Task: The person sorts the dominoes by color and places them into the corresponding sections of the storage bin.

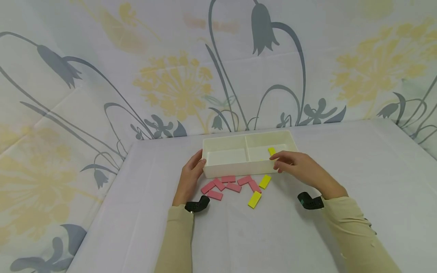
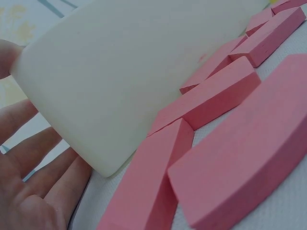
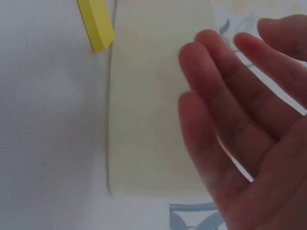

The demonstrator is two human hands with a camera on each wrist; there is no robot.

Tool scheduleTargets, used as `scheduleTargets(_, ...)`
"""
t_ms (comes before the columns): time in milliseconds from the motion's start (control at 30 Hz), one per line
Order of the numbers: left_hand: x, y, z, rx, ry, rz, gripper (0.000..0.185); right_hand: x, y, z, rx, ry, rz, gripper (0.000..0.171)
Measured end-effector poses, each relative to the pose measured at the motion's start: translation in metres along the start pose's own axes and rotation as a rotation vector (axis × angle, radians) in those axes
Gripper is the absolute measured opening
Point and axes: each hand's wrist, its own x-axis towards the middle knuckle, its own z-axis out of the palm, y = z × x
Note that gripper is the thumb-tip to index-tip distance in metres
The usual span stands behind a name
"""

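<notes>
A white two-compartment box (image 1: pixel 225 168) stands on the cloth. My left hand (image 1: pixel 191 177) rests against its left end, the thumb at the front corner and the fingers, fairly straight, along the end wall (image 2: pixel 48 163). Over the front wall of the right compartment hovers my right hand (image 1: pixel 300 168), fingers loosely bent and thumb apart, with nothing seen between them in the right wrist view. A yellow block (image 1: pixel 272 151) shows inside that compartment, just beyond the right fingertips; its lower part is hidden. Several pink rectangular blocks (image 1: pixel 233 187) lie before the box.
Two more yellow blocks, one close to the box (image 1: pixel 264 181) and one nearer me (image 1: pixel 254 200), lie at the right of the pink group. White cloth (image 1: pixel 164 163) covers the table. A flower-patterned curtain (image 1: pixel 191 76) rises right behind the box.
</notes>
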Motion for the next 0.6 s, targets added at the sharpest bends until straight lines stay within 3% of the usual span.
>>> scheduleTargets(233, 0.0, 0.0, 0.0, 0.005, 0.002, -0.002, 0.049, 0.001, 0.003, 0.004, -0.111, -0.153, 0.021, 0.034)
scheduleTargets(400, 0.001, 0.0, 0.001, 0.0, -0.001, 0.003, 0.05, 0.002, 0.006, 0.009, -0.099, -0.177, 0.002, 0.033)
scheduleTargets(600, 0.001, -0.001, 0.001, 0.004, 0.002, 0.003, 0.05, 0.004, 0.008, 0.018, -0.066, -0.205, 0.045, 0.036)
